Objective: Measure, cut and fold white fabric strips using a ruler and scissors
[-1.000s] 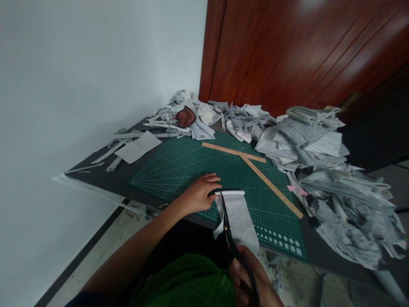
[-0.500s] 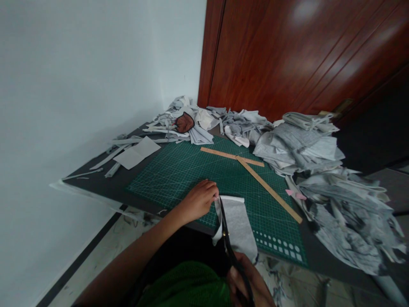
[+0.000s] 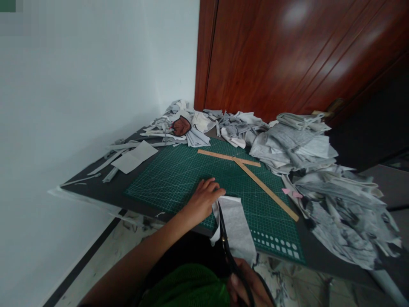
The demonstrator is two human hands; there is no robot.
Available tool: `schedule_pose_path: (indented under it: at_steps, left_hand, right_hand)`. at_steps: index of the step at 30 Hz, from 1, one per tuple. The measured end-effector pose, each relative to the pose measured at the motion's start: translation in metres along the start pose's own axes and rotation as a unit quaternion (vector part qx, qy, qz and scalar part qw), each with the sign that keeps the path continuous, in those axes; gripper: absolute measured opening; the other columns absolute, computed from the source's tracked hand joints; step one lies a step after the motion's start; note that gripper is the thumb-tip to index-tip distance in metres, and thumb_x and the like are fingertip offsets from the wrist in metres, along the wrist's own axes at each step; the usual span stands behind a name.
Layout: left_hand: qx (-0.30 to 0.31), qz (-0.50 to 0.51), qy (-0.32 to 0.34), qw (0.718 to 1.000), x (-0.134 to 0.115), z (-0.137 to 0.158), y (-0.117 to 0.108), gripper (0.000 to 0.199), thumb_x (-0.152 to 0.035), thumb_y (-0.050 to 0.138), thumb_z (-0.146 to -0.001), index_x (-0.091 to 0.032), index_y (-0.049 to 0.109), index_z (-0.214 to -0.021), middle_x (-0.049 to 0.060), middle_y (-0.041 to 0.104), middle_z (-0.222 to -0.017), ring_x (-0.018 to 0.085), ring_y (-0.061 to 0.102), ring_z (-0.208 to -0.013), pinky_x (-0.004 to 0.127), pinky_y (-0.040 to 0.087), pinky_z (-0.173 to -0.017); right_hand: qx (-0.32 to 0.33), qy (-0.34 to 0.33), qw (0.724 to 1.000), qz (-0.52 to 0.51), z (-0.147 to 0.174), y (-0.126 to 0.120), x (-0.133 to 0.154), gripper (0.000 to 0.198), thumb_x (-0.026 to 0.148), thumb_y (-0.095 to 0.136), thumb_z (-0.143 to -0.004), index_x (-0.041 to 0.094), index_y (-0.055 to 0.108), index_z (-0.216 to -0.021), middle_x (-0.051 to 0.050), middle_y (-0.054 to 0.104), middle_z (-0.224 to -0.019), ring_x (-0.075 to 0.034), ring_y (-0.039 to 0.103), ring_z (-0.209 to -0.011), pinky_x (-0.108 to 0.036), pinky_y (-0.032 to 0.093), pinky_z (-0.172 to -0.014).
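Note:
A piece of light grey fabric [image 3: 237, 226] lies over the front edge of the green cutting mat [image 3: 179, 183], its lower end hanging past the table edge. My left hand [image 3: 204, 198] grips its top left corner between thumb and forefinger, the other fingers raised apart above the mat. In my right hand [image 3: 247, 283] are black scissors [image 3: 225, 243], blades pointing up along the left side of the fabric. A narrow strip [image 3: 216, 228] curls away left of the blades. The lower part of my right hand is cut off by the frame.
Two wooden rulers [image 3: 266, 187] lie crossed on the mat. Grey fabric heaps [image 3: 294, 147] fill the right side; more scraps [image 3: 198, 123] and a brown cloth piece [image 3: 181, 125] sit at the back. White card [image 3: 136, 157] lies left. A wooden door [image 3: 271, 55] stands behind.
My left hand has shifted slightly right along the fabric's top edge, its fingers more spread. The scissor handles have opened wider in my right hand. The view has moved slightly.

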State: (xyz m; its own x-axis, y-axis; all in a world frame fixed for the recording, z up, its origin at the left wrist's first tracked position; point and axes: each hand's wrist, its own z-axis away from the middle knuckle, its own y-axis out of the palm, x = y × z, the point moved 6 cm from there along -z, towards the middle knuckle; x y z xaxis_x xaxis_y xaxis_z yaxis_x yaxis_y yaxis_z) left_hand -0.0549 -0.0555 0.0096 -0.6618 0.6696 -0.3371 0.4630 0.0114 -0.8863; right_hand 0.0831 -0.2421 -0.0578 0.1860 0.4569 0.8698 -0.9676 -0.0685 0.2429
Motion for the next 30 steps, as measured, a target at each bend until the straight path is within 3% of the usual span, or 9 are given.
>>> schedule_pose_path:
  at_steps: [2, 6, 12, 17, 22, 25, 27, 30]
  left_hand:
    - [0.011, 0.068, 0.039, 0.997, 0.003, -0.002, 0.002, 0.05, 0.012, 0.044, -0.08, -0.023, 0.064, -0.11, 0.006, 0.061, -0.133, 0.027, 0.039, -0.149, 0.053, 0.031, -0.124]
    - [0.017, 0.124, 0.034, 0.992, 0.014, -0.003, 0.004, 0.041, 0.011, 0.048, -0.08, -0.022, 0.07, -0.094, 0.004, 0.06, -0.143, 0.026, 0.044, -0.147, 0.054, 0.027, -0.126]
    - [0.004, 0.13, -0.005, 0.992, 0.019, -0.006, 0.007, 0.039, 0.005, 0.05, -0.086, -0.021, 0.074, -0.104, 0.006, 0.071, -0.126, 0.023, 0.057, -0.136, 0.05, 0.034, -0.124]
    - [-0.018, 0.121, 0.001, 0.992, 0.02, -0.008, 0.008, 0.034, 0.0, 0.051, -0.091, -0.018, 0.071, -0.111, 0.01, 0.069, -0.128, 0.023, 0.059, -0.133, 0.048, 0.038, -0.123]
    - [-0.015, 0.111, 0.026, 0.993, 0.015, -0.004, 0.001, 0.052, 0.009, 0.046, -0.087, -0.022, 0.062, -0.125, 0.007, 0.065, -0.128, 0.023, 0.05, -0.143, 0.051, 0.035, -0.126]
    - [-0.003, 0.109, 0.067, 0.992, 0.009, 0.0, 0.0, 0.051, 0.014, 0.043, -0.082, -0.021, 0.067, -0.11, 0.007, 0.062, -0.132, 0.024, 0.039, -0.152, 0.047, 0.037, -0.125]
    - [-0.002, 0.111, 0.065, 0.992, 0.011, 0.001, 0.002, 0.05, 0.014, 0.045, -0.08, -0.021, 0.07, -0.107, 0.007, 0.058, -0.142, 0.026, 0.034, -0.155, 0.046, 0.04, -0.124]
    - [0.0, 0.106, 0.036, 0.994, 0.018, 0.0, 0.006, 0.055, 0.012, 0.049, -0.082, -0.023, 0.071, -0.118, 0.006, 0.058, -0.147, 0.027, 0.035, -0.154, 0.049, 0.041, -0.123]
  right_hand:
    - [0.009, 0.006, 1.0, 0.006, 0.0, -0.001, -0.001, 0.07, 0.076, 0.078, -0.074, 0.02, 0.065, -0.113, 0.007, 0.056, -0.06, -0.009, 0.046, -0.048, -0.023, 0.039, -0.051]
    - [0.024, 0.004, 1.0, 0.004, -0.001, -0.005, -0.004, 0.066, 0.074, 0.078, -0.076, 0.02, 0.065, -0.112, 0.006, 0.056, -0.062, -0.01, 0.049, -0.051, -0.023, 0.041, -0.052]
    - [0.039, 0.026, 0.999, -0.001, -0.002, -0.007, -0.01, 0.071, 0.077, 0.077, -0.073, 0.02, 0.065, -0.113, 0.006, 0.053, -0.062, -0.007, 0.042, -0.046, -0.019, 0.032, -0.044]
    - [0.012, 0.01, 1.0, 0.008, 0.001, -0.004, -0.005, 0.067, 0.076, 0.077, -0.075, 0.021, 0.065, -0.112, 0.007, 0.054, -0.06, -0.007, 0.044, -0.046, -0.02, 0.036, -0.048]
    - [0.019, 0.011, 1.0, -0.018, 0.001, -0.002, -0.007, 0.069, 0.074, 0.08, -0.074, 0.02, 0.065, -0.112, 0.007, 0.056, -0.06, -0.008, 0.048, -0.048, -0.021, 0.037, -0.049]
    - [0.015, 0.012, 0.999, -0.029, 0.001, -0.003, -0.008, 0.066, 0.072, 0.081, -0.074, 0.021, 0.065, -0.112, 0.006, 0.055, -0.06, -0.01, 0.05, -0.05, -0.022, 0.038, -0.049]
    - [0.012, 0.012, 0.999, -0.031, 0.002, -0.002, -0.008, 0.065, 0.071, 0.083, -0.073, 0.021, 0.064, -0.112, 0.007, 0.054, -0.06, -0.01, 0.049, -0.05, -0.022, 0.039, -0.049]
    - [-0.001, 0.021, 0.999, -0.026, 0.005, 0.001, -0.009, 0.066, 0.072, 0.083, -0.072, 0.023, 0.065, -0.111, 0.007, 0.053, -0.06, -0.01, 0.05, -0.051, -0.022, 0.04, -0.049]
